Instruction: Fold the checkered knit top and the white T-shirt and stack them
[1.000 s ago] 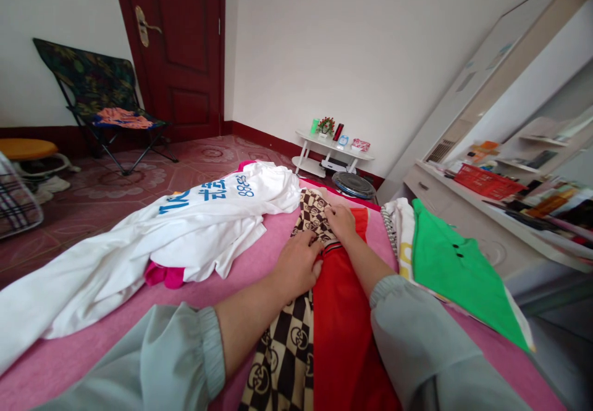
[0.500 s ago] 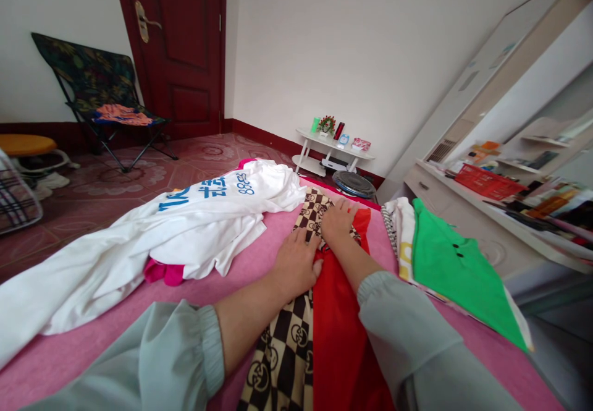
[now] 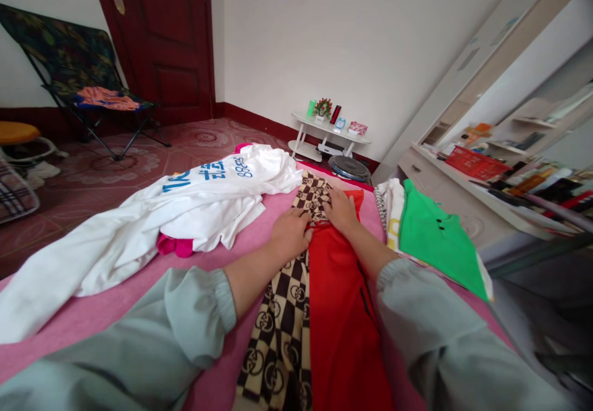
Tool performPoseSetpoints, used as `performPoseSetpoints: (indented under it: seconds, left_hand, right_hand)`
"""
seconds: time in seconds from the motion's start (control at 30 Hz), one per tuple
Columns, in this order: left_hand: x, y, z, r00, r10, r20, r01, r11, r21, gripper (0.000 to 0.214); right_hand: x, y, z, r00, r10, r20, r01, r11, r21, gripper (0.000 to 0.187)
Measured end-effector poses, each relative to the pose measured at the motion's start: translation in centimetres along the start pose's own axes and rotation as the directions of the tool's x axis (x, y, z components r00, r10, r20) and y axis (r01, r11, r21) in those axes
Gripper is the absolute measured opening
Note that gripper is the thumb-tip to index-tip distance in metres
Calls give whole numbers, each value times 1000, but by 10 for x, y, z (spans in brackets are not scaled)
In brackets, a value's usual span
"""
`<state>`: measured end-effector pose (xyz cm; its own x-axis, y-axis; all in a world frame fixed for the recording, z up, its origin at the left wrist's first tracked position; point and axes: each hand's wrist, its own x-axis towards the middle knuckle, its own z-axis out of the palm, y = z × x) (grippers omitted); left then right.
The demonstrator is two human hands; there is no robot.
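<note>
A long garment, half red cloth [image 3: 340, 300] and half cream-and-brown checked cloth [image 3: 287, 312], lies folded lengthwise in front of me. My left hand [image 3: 291, 233] rests on its checked side near the far end, thumb apart from the fingers. Across from it, my right hand [image 3: 341, 213] lies over the red edge, its fingers reaching onto the checked part. Both hands look open, pressing on the cloth, though the fingertips are partly hard to make out. A white long-sleeved shirt [image 3: 241, 204] with blue lettering is spread to the left.
Pink bedding [image 3: 236, 262] lies under the clothes. To the right is a folded green garment [image 3: 433, 232] beside white ones. Beyond the bed stand a small white table [image 3: 319, 127] and a round dark-topped object [image 3: 348, 167]. A folding chair [image 3: 69, 59] and a dresser [image 3: 467, 194] flank the bed.
The right hand has shifted back slightly and its fingers are more bent on the checked cloth. The left hand stays on the garment. The camera view has tilted and shifted a little.
</note>
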<state>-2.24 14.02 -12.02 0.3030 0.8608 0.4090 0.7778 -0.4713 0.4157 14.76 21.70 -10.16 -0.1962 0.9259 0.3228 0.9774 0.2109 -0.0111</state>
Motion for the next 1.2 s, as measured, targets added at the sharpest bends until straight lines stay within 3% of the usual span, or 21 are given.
performPoseSetpoints:
  seconds: [0.1,0.2,0.4,0.5,0.63,0.77,0.9,1.07,1.2]
  left_hand:
    - [0,-4,2,1000,9,-3,-9,999,-40,18]
    - [0,-6,4,1000,16,-3,-17,993,-114,23]
    - [-12,-14,-2,999,38,21,-33,976,-215,38]
    - [-34,-20,-22,991,97,96,-67,959,-277,42]
    - [-83,-23,-67,963,208,170,-131,916,-380,30]
    - [-132,-9,-112,920,262,291,-124,900,-419,20]
    - [-166,14,-138,868,284,406,-104,906,-410,20]
    - [-190,27,-145,841,273,467,-84,919,-385,20]
    - [-198,29,-141,835,262,485,-86,931,-355,19]
  right_hand:
    - [-48,4,-25,987,-145,-63,151,983,103,42]
    - [-109,7,-49,960,-279,-34,281,946,162,39]
    - [-218,19,-77,959,-280,39,262,932,249,37]
    - [-256,28,-88,968,-246,43,224,932,285,37]
    - [-283,30,-98,971,-238,9,222,917,331,42]
    - [-272,4,-107,966,-256,-23,242,879,411,34]
    - [-228,-37,-107,954,-298,-22,272,836,477,29]
    - [-152,-72,-80,971,-238,12,201,843,498,26]
    - [-107,-81,-52,979,-111,174,37,924,380,13]
